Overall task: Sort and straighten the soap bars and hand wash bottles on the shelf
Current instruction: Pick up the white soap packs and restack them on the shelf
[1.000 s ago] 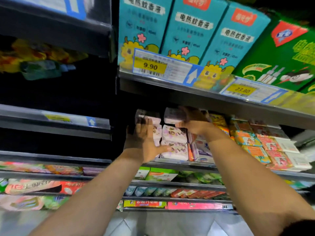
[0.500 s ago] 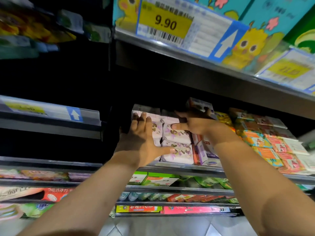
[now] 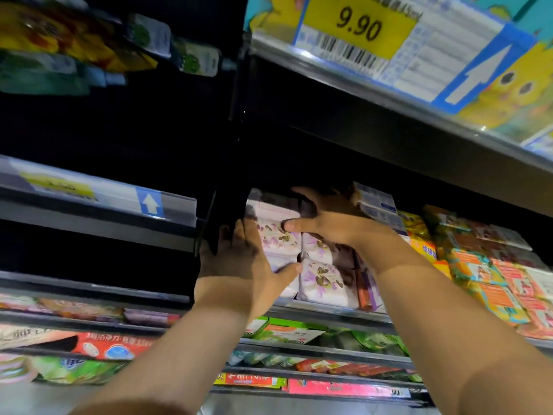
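Note:
Pale pink soap packs with purple flowers [image 3: 323,274] are stacked in two columns on the left end of a shelf [image 3: 323,311]. My left hand [image 3: 239,259] lies flat against the left side of the stack, with its thumb stretched across the front. My right hand [image 3: 332,217] rests on the top pack [image 3: 270,206], fingers reaching over it into the dark and thumb pointing left along the front. No hand wash bottles show.
White and blue soap boxes [image 3: 377,202] sit just right of my right hand, then orange and yellow packs [image 3: 484,274]. The upper shelf with a 9.90 price tag [image 3: 359,25] hangs close overhead. Green boxes [image 3: 284,330] fill the shelf below.
My head has moved in closer and lower. My right hand set a pink pack on top of the stack and now lies over it. My left hand stayed against the stack's left side.

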